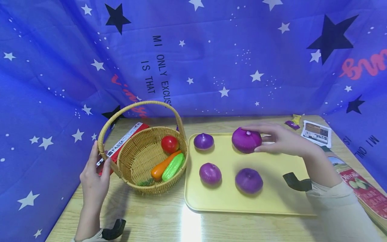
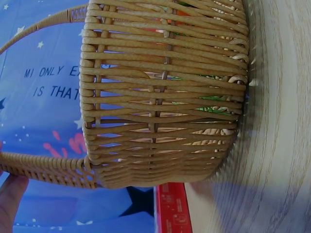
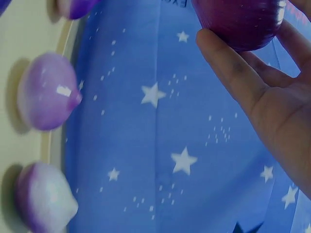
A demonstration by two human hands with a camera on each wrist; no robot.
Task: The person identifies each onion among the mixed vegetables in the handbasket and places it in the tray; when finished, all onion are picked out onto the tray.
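Observation:
A wicker basket [image 1: 142, 161] holds a red tomato [image 1: 169, 144], an orange carrot [image 1: 161, 167] and a green cucumber [image 1: 173, 167]. My left hand [image 1: 101, 159] grips the foot of the basket's handle [image 2: 43, 167], where one fingertip [image 2: 9, 199] shows. To the right lies a yellow tray [image 1: 272, 195] with three purple onions [image 1: 204, 141] [image 1: 210, 173] [image 1: 249, 180]. My right hand [image 1: 252, 138] grips a fourth, larger purple onion [image 1: 243, 143] at the tray's back; its thumb [image 3: 228, 68] lies under this onion [image 3: 238, 22]. I cannot tell whether it is lifted.
A red pasta box [image 1: 124, 141] lies behind the basket. A white packet [image 1: 317, 132], small wrappers [image 1: 294, 121] and a printed pack with olives [image 1: 359, 188] lie along the wooden table's right side. Blue starry cloth [image 1: 211, 60] walls in the back and both sides.

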